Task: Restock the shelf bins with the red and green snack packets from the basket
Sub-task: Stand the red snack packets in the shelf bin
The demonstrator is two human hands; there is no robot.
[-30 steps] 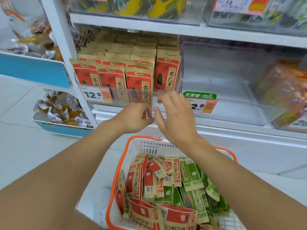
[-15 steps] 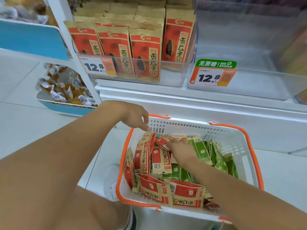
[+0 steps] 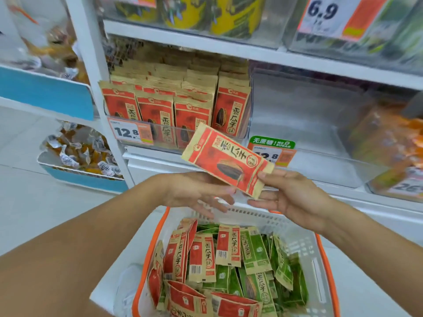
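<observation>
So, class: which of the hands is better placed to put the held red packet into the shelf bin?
Right hand: it already pinches the red snack packet; the open left hand merely sits beneath.

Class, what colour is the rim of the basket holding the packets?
Orange, on a white basket; shown in the head view.

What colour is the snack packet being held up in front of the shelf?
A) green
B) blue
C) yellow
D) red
D: the right hand pinches a red packet by its end, tilted in front of the bin of matching red packets, above the basket.
</observation>
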